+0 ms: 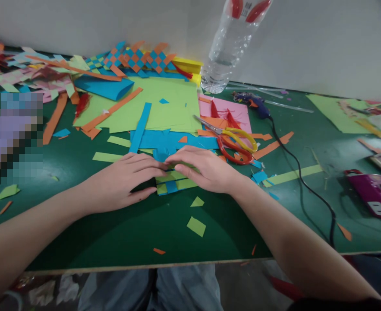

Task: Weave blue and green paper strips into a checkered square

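Both my hands rest on a small weave of green and blue paper strips [172,185] in the middle of the green table [119,233]. My left hand [125,181] lies flat over its left side, fingers stretched toward the right and thumb apart below. My right hand [203,168] lies flat over its right side, fingers pointing left, the tips meeting those of the left hand. Blue strips [159,149] run from under the hands toward the back. Neither hand grips anything; the fingers press down on the strips.
Red-and-yellow scissors [232,140] lie just behind my right hand. Green paper sheets [158,103], a pink sheet [238,114], woven paper mats [138,56], a plastic bottle [229,43], a glue gun [253,103] with black cable [302,181] and a purple device [373,196] surround them. Paper scraps [196,226] litter the table.
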Motion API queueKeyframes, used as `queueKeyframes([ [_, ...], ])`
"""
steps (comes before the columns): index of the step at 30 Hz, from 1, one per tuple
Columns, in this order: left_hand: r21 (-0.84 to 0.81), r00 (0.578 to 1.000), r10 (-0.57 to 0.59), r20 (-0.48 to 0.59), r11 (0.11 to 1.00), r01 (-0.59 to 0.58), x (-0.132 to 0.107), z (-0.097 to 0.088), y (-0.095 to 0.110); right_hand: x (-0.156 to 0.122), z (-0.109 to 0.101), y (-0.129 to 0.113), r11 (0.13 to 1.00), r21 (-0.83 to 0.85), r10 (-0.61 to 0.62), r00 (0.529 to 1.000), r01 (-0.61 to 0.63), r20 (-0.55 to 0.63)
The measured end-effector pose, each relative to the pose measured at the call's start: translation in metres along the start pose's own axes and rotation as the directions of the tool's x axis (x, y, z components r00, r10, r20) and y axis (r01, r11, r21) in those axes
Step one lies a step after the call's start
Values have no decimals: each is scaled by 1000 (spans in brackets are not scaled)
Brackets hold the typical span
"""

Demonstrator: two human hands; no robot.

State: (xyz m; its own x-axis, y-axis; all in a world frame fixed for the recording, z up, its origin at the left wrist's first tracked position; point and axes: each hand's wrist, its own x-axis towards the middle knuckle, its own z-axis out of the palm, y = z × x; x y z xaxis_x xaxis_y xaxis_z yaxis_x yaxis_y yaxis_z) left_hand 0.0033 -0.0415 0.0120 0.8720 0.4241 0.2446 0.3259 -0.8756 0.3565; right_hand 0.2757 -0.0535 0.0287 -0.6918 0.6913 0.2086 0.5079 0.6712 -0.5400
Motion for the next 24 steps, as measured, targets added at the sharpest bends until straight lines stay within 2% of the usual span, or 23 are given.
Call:
queueKeyframes([
  [12,-15,999,-36,19,999,36,-1,1,1,1,0,-1,999,-53,16,999,-14,48],
  [24,-229,997,-76,13,970,77,-3,-1,1,2,0,1,1000,-22,23,999,-22,46],
])
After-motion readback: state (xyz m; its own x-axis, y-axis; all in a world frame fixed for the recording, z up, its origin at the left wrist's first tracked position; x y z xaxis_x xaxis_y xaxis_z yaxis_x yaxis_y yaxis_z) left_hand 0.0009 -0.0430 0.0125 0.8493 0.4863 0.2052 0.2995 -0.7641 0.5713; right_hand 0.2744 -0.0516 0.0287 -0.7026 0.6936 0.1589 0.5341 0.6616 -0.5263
